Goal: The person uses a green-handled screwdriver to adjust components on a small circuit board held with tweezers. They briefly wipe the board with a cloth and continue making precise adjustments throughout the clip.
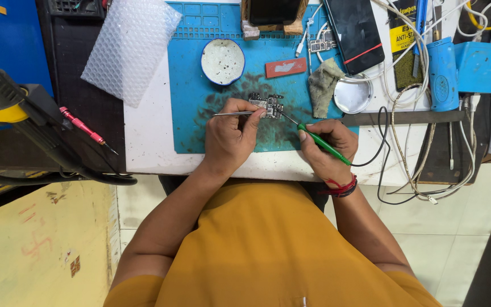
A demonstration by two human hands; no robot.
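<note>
I'm watching my left hand point(229, 136) closing its grip around a pair of thin metal tweezers point(235, 113), whose tips are touching the small circuit board point(267, 104) just beyond my fingertips. My right hand point(326, 149) is wrapping its grip tightly on a green-handled soldering iron point(320, 144) — the fine tip is reaching up and left to the board's edge. The board is lying on a blue mat point(188, 122) on the white worktop point(149, 142), between the two hands. Beyond the left grip a round white dish point(223, 61) is sitting; beyond the right, a crumpled grey cloth point(322, 85) and a dark phone point(354, 31).
</note>
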